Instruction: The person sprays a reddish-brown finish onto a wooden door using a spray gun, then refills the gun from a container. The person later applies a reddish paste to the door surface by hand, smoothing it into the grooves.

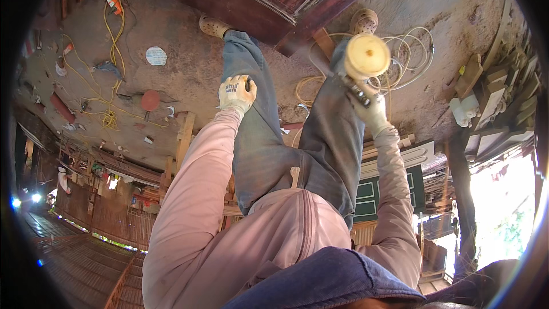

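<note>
My right hand, in a pale glove, is closed around the metal body of a spray gun. A round yellowish paint cup sits on top of the gun, over my right leg. My left hand, also gloved and stained, rests as a fist against my left thigh. A small dark thing shows at its thumb side, too little to name. Beyond my feet is a dark red-brown panelled wooden door, apart from both hands. The gun's nozzle is hidden.
A pale hose lies coiled right of my foot. At left, yellow cords run over the floor past an orange tool and a round white lid. Stacked wood stands at right, and a green panelled door lies behind me.
</note>
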`<state>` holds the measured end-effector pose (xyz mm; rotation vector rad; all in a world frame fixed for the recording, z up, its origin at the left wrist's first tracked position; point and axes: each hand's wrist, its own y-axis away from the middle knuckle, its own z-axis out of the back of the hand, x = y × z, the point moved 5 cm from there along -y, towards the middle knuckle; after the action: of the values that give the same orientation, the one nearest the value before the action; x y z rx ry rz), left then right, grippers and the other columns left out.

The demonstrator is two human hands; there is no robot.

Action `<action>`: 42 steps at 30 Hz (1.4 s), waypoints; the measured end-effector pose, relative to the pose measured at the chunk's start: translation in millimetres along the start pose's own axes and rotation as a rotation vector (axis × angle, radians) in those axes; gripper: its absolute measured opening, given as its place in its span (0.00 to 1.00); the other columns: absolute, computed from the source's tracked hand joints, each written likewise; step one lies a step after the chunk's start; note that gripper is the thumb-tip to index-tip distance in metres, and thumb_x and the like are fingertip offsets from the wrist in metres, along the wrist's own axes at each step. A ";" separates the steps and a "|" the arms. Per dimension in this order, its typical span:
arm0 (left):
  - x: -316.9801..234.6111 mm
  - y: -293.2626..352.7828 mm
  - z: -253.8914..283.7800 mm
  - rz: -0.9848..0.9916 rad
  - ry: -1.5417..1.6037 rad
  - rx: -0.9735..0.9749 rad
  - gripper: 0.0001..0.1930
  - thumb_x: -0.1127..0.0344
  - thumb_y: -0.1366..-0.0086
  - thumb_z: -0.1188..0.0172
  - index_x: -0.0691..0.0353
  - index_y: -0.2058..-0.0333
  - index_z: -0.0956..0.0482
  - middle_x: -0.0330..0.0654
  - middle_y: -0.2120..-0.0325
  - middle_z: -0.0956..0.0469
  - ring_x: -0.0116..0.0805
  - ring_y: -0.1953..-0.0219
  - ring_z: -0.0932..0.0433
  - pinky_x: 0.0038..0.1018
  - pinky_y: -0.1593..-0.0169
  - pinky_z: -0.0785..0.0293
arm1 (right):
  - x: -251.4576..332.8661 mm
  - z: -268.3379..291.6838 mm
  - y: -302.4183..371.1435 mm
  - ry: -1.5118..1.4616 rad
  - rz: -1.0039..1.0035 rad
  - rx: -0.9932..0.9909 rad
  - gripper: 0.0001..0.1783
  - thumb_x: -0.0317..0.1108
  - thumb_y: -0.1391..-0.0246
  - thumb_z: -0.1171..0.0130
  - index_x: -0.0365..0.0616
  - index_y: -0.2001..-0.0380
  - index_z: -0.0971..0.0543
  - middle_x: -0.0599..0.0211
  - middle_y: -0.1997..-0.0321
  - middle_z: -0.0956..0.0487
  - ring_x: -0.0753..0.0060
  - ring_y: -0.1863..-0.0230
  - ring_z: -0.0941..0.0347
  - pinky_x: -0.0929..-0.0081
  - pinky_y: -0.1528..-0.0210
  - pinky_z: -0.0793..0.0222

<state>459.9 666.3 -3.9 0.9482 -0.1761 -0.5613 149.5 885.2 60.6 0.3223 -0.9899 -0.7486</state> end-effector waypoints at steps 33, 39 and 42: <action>-40.1 -24.4 13.3 -0.034 -0.094 -0.150 0.15 0.56 0.39 0.44 0.59 0.61 0.17 0.47 0.61 0.17 0.49 0.56 0.21 0.41 0.49 0.26 | -114.6 280.8 -167.2 0.036 -0.113 -0.685 0.21 0.37 0.45 0.33 0.46 0.48 0.19 0.54 0.66 0.14 0.69 0.65 0.16 0.70 0.61 0.25; 15.2 81.3 -39.0 0.625 0.138 -0.552 0.25 0.52 0.34 0.45 0.68 0.48 0.23 0.59 0.54 0.20 0.56 0.52 0.21 0.44 0.46 0.27 | -138.8 353.9 -209.2 0.090 -0.060 -0.860 0.22 0.40 0.44 0.34 0.48 0.47 0.20 0.53 0.64 0.16 0.56 0.62 0.16 0.65 0.59 0.24; 9.2 139.4 -86.5 0.738 0.324 -0.159 0.26 0.50 0.34 0.42 0.70 0.50 0.22 0.58 0.58 0.18 0.54 0.57 0.18 0.39 0.52 0.24 | -166.4 359.2 -205.5 -0.079 0.023 -0.714 0.23 0.41 0.44 0.34 0.44 0.48 0.20 0.53 0.61 0.16 0.54 0.60 0.17 0.65 0.57 0.24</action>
<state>553.1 786.8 57.5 0.7375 -0.1724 0.2562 -295.4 884.6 29.0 -0.3402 -0.7391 -1.0446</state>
